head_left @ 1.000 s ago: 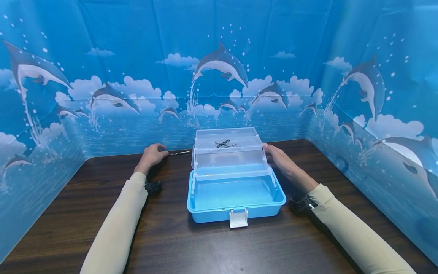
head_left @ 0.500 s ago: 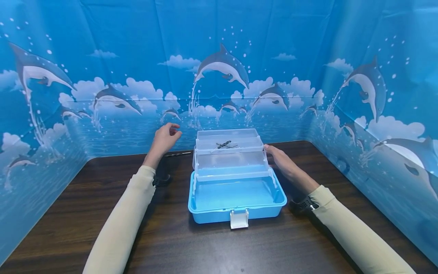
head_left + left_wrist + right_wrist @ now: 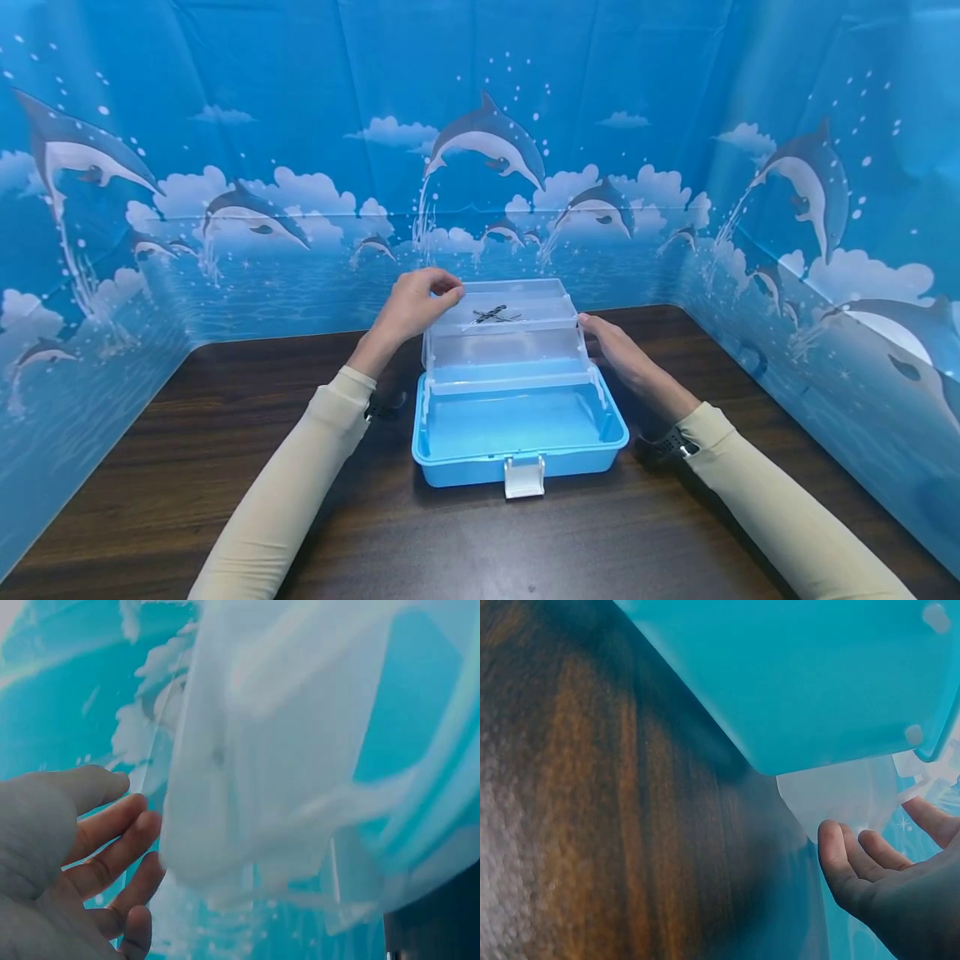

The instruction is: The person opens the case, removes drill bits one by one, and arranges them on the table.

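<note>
Counting two pale sleeves in front, left sleeve [image 3: 277, 492] and right sleeve [image 3: 787, 500], slanting inward over dark wood-grain table [image 3: 450, 550]. Counting two black wristbands, clearest on right wristband [image 3: 667, 446]. Marking one white latch [image 3: 524, 478], hanging down, facing the person. Logging one blue toolbox [image 3: 577, 463], standing open mid-table; reading long axis as left to right, front wall facing the person. Counting two clear tiers, lower tier [image 3: 506, 354] and upper tier [image 3: 551, 311], stepping up and back from the base, running lengthwise the same way.

Placing right hand [image 3: 617, 344] beside the right end of the tiers: reaching a fingertip to the upper tier's edge, keeping other fingers apart, loosely bent, gripping nothing. Noting left hand [image 3: 415, 305] at the upper tier's left end: bending fingers loosely, leaving a gap from the thumb in the left wrist view, holding nothing visible; not telling whether touching plastic.

Finding drill bits [image 3: 491, 314] inside the upper tier, lying crossed: running the thickest from lower left to upper right, crossing others at a slant. Counting at least two; being too small for exact count or tip direction. Ending on blue backdrop [image 3: 300, 75], showing leaping dolphins.
</note>
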### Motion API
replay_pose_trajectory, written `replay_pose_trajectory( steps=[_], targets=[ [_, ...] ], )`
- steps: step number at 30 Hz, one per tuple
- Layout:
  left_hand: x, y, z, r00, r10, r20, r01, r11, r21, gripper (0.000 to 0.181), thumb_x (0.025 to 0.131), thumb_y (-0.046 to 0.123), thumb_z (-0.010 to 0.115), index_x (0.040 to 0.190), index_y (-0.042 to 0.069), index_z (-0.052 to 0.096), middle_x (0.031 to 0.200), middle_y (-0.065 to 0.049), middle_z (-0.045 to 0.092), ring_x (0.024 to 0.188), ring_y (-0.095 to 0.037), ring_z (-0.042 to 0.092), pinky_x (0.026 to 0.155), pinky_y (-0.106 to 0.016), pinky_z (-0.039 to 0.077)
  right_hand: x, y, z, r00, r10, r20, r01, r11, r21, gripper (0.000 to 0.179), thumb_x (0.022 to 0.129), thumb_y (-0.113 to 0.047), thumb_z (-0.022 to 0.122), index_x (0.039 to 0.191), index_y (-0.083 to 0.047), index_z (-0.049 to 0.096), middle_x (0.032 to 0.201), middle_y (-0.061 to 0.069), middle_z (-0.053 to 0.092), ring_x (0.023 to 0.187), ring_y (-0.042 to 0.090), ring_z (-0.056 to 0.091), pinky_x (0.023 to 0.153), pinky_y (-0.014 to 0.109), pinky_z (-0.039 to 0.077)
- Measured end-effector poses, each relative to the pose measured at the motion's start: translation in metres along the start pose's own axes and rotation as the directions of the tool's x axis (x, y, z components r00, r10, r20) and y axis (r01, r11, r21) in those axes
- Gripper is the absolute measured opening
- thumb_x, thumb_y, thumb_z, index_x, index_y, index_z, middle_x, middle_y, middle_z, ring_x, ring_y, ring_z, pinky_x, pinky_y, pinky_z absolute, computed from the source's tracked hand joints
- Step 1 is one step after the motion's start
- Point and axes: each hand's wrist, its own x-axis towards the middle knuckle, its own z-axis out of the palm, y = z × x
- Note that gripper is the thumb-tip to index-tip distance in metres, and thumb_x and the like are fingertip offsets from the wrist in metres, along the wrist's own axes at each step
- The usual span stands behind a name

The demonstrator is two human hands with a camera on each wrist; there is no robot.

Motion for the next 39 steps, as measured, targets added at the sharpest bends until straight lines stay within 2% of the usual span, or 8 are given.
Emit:
replay_pose_trajectory(
  steps=[5, 14, 20, 24, 27, 30, 34, 39],
  targets=[
    [0.000, 0.008, 0.013, 0.999, -0.025, 0.035, 0.023, 0.998, 0.058, 0.023, 0.101, 0.033, 0.067, 0.112, 0.015, 0.077, 0.103, 0.000, 0.070, 0.095, -0.020, 0.059, 0.080, -0.045, 0.047, 0.001, 0.000, -0.001, 1.000, -0.006, 0.000, 0.006, 1.000, -0.001, 0.077, 0.102, -0.068, 0.040, 0.159, -0.016, 0.035, 0.152, 0.016, 0.043, 0.136, 0.044, 0.043, 0.105, 0.065, 0.036],
    [0.000, 0.013, 0.018, 0.998, -0.047, 0.049, 0.039, 0.988, 0.152, 0.018, 0.098, 0.031, 0.072, 0.107, 0.019, 0.081, 0.096, 0.005, 0.074, 0.088, -0.018, 0.063, 0.095, -0.053, 0.035, 0.002, 0.000, -0.004, 1.000, 0.000, 0.003, 0.000, 1.000, -0.006, 0.078, 0.101, -0.069, 0.041, 0.159, -0.017, 0.035, 0.153, 0.016, 0.042, 0.136, 0.044, 0.043, 0.105, 0.065, 0.036],
    [0.000, 0.011, 0.017, 0.981, -0.141, 0.135, 0.133, 0.989, 0.065, 0.021, 0.099, 0.031, 0.071, 0.108, 0.016, 0.080, 0.098, 0.001, 0.073, 0.091, -0.020, 0.065, 0.085, -0.048, 0.049, 0.002, 0.000, -0.003, 1.000, 0.000, 0.007, 0.000, 1.000, -0.001, 0.078, 0.101, -0.069, 0.041, 0.158, -0.017, 0.036, 0.151, 0.016, 0.044, 0.134, 0.043, 0.045, 0.104, 0.065, 0.037],
    [-0.001, 0.010, 0.016, 0.972, -0.148, 0.180, 0.158, 0.987, -0.041, 0.029, 0.102, 0.035, 0.065, 0.113, 0.012, 0.079, 0.106, -0.003, 0.073, 0.100, -0.023, 0.065, 0.084, -0.049, 0.052, 0.002, 0.001, -0.003, 1.000, -0.001, 0.016, 0.001, 1.000, 0.000, 0.078, 0.101, -0.069, 0.040, 0.158, -0.016, 0.035, 0.151, 0.017, 0.044, 0.134, 0.044, 0.045, 0.104, 0.065, 0.037],
    [-0.002, 0.010, 0.014, 0.968, -0.128, 0.214, 0.147, 0.986, -0.076, 0.037, 0.105, 0.041, 0.057, 0.114, 0.012, 0.079, 0.112, -0.004, 0.072, 0.109, -0.026, 0.064, 0.094, -0.056, 0.047, 0.003, 0.000, -0.003, 1.000, 0.001, 0.015, -0.001, 1.000, -0.002, 0.078, 0.101, -0.069, 0.041, 0.158, -0.016, 0.036, 0.151, 0.016, 0.044, 0.134, 0.043, 0.045, 0.104, 0.065, 0.037],
    [-0.001, 0.009, 0.012, 0.966, -0.107, 0.234, 0.123, 0.991, -0.051, 0.043, 0.106, 0.046, 0.052, 0.111, 0.014, 0.080, 0.112, -0.003, 0.073, 0.114, -0.028, 0.062, 0.107, -0.068, 0.027, 0.003, 0.000, -0.003, 1.000, 0.003, 0.015, -0.002, 1.000, -0.006, 0.079, 0.100, -0.069, 0.041, 0.158, -0.016, 0.036, 0.152, 0.016, 0.043, 0.135, 0.044, 0.044, 0.104, 0.065, 0.037],
    [0.000, 0.006, 0.013, 0.970, -0.093, 0.223, 0.093, 0.996, 0.012, 0.044, 0.106, 0.048, 0.051, 0.107, 0.017, 0.081, 0.103, 0.001, 0.075, 0.096, -0.026, 0.064, 0.108, -0.076, 0.005, 0.004, 0.000, -0.003, 1.000, 0.006, 0.017, -0.006, 1.000, -0.007, 0.081, 0.100, -0.070, 0.041, 0.159, -0.016, 0.035, 0.153, 0.017, 0.041, 0.136, 0.044, 0.042, 0.104, 0.065, 0.037],
    [0.002, 0.006, 0.016, 0.978, -0.084, 0.189, 0.068, 0.994, 0.090, 0.041, 0.108, 0.044, 0.050, 0.106, 0.017, 0.081, 0.081, -0.002, 0.070, 0.072, -0.024, 0.054, 0.102, -0.065, 0.020, 0.003, 0.002, -0.004, 1.000, 0.006, 0.014, -0.006, 1.000, -0.005, 0.081, 0.100, -0.070, 0.041, 0.159, -0.016, 0.034, 0.153, 0.017, 0.041, 0.136, 0.044, 0.042, 0.104, 0.065, 0.037]
  ],
)
